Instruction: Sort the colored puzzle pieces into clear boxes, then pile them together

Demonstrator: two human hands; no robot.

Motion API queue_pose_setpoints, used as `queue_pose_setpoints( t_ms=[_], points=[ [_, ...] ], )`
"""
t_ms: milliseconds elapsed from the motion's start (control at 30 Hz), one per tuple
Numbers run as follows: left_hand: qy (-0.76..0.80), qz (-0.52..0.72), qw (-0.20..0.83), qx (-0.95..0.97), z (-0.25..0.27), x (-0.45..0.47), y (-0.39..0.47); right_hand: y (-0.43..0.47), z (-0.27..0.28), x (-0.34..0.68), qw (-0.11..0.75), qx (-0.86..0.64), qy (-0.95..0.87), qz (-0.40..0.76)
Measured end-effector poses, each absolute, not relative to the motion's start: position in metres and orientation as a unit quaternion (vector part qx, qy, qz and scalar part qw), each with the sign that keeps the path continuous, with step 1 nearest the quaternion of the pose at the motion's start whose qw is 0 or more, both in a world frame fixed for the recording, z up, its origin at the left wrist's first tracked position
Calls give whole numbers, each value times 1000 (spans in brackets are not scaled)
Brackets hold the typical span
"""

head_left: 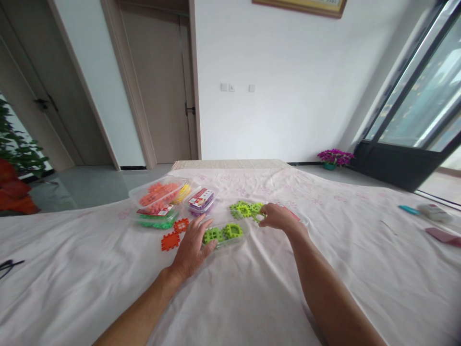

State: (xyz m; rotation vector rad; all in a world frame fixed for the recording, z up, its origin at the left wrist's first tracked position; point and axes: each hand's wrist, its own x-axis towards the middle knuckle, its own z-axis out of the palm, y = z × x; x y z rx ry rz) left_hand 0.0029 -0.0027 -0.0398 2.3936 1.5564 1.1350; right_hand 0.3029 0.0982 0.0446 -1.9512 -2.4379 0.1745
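My left hand point(194, 246) grips the left end of a clear plastic box point(230, 242), its thumb along the near side. Inside the box lie light green interlocking plastic pieces point(213, 234), some with window-like openings. My right hand point(279, 217) is closed at the fingertips on a light green plastic piece point(258, 218), at the right edge of a loose pile of similar pieces point(245, 208) behind the box. Partly behind my right hand is a clear lid with a red label point(290, 211). Two orange pieces point(170, 241) lie left of my left hand.
Clear boxes of orange pieces point(160, 196), green pieces point(158, 222) and purple pieces point(201, 201) stand at the back left, with yellow pieces point(183, 192) beside them. A white cloth point(230, 307) covers the surface. Glasses point(10, 265) lie far left; a pink object point(442, 236) lies far right.
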Motion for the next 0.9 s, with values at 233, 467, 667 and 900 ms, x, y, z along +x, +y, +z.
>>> queue_pose_setpoints(
  t_ms=[233,467,667,900],
  points=[
    [508,371,41,776,-42,2,-1,78,67,272,158,-506,-839,125],
    [509,382,43,771,-40,3,-2,72,57,251,117,-412,-895,122],
    [508,373,41,775,-40,3,-1,84,50,263,170,-472,-859,101],
    [503,375,32,778,-39,3,-2,102,24,276,118,-551,-824,57]
  ],
)
